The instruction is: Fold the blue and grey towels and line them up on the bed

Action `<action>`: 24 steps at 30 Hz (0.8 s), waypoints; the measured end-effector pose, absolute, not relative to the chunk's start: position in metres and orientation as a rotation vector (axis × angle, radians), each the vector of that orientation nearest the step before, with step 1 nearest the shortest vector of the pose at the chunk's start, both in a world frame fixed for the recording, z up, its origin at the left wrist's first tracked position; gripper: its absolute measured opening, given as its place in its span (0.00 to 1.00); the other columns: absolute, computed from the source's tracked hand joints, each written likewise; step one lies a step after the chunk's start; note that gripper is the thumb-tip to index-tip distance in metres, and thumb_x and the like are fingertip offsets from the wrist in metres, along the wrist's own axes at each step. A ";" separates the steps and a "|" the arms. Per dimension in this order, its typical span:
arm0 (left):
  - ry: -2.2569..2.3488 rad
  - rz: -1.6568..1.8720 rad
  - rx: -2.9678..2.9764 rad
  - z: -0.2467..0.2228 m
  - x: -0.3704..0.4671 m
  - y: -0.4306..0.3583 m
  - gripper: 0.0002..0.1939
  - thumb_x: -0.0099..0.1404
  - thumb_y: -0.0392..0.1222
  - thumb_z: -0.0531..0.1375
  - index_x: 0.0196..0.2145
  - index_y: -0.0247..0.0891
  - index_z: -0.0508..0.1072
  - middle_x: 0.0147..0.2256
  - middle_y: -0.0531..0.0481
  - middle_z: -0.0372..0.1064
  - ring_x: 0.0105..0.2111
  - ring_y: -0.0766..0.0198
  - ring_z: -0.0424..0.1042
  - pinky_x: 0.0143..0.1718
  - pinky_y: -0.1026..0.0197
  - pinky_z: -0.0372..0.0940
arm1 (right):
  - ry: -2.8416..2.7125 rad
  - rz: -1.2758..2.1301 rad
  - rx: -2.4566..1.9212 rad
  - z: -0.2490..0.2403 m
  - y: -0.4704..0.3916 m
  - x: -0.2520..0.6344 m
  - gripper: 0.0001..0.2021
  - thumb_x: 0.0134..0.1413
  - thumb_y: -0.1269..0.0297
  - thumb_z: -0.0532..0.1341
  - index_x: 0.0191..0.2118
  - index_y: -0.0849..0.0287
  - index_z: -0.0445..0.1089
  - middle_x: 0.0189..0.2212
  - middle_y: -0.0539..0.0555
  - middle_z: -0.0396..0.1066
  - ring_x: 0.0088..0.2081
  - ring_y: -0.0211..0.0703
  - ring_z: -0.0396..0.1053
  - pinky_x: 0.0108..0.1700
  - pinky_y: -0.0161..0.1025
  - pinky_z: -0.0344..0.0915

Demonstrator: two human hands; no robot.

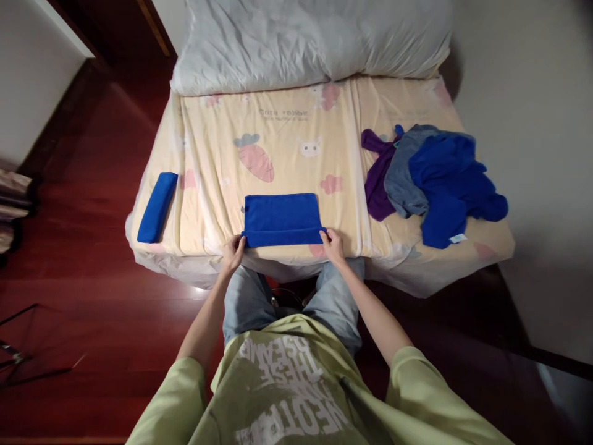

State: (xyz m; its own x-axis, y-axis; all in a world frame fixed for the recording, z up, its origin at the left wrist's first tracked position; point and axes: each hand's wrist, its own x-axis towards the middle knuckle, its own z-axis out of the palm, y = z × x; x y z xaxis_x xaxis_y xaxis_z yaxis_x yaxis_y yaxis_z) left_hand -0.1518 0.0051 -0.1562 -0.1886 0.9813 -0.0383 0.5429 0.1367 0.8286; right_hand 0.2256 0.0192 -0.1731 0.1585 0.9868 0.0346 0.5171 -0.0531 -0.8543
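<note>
A blue cloth (281, 211) lies flat near the front edge of the bed, with its near edge folded over in a narrow strip. My left hand (233, 252) pinches the left end of that strip between thumb and fingers. At the strip's right end, my right hand (333, 245) grips the cloth the same way. Off to the left rests a second blue cloth (157, 207), folded into a slim bundle, which neither hand touches.
A heap of blue, grey and purple cloths (440, 179) lies on the bed's right side. The bed (208, 148) has a yellow sheet printed with carrots and rabbits. A thick pale quilt (315, 46) is at the back. Thin black legs (37, 374) stand on the floor at left.
</note>
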 end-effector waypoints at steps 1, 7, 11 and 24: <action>1.816 0.911 1.461 -0.155 -0.152 0.006 0.21 0.69 0.59 0.55 0.40 0.38 0.76 0.30 0.48 0.73 0.30 0.60 0.72 0.34 0.60 0.67 | -1.461 0.783 -1.676 -0.173 0.021 0.225 0.25 0.63 0.36 0.52 0.28 0.53 0.61 0.23 0.49 0.63 0.27 0.44 0.64 0.35 0.40 0.66; 1.888 0.880 1.456 -0.151 -0.150 0.005 0.18 0.66 0.56 0.57 0.32 0.39 0.74 0.23 0.52 0.66 0.24 0.63 0.65 0.29 0.61 0.61 | -1.491 0.791 -1.646 -0.174 0.027 0.224 0.25 0.61 0.36 0.53 0.27 0.54 0.61 0.23 0.50 0.65 0.28 0.44 0.65 0.35 0.40 0.64; 1.902 0.902 1.473 -0.150 -0.150 0.003 0.17 0.64 0.55 0.57 0.31 0.39 0.74 0.23 0.53 0.65 0.25 0.64 0.65 0.30 0.62 0.61 | -1.449 0.809 -1.629 -0.177 0.027 0.224 0.24 0.61 0.38 0.56 0.30 0.56 0.67 0.24 0.52 0.69 0.28 0.45 0.68 0.35 0.41 0.65; 1.858 0.886 1.456 -0.152 -0.154 0.005 0.18 0.62 0.56 0.60 0.33 0.37 0.76 0.24 0.51 0.70 0.25 0.63 0.67 0.30 0.62 0.62 | -1.381 0.798 -1.648 -0.181 0.025 0.227 0.24 0.57 0.37 0.61 0.30 0.56 0.71 0.24 0.55 0.74 0.28 0.48 0.71 0.33 0.42 0.66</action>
State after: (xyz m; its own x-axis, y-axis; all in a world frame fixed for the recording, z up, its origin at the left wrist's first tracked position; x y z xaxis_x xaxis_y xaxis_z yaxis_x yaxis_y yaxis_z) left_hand -0.1543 0.0055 -0.1521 -0.2089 0.9761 -0.0605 0.5676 0.1714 0.8052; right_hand 0.2272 0.0250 -0.1805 0.1968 0.9798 0.0362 0.4579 -0.0592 -0.8870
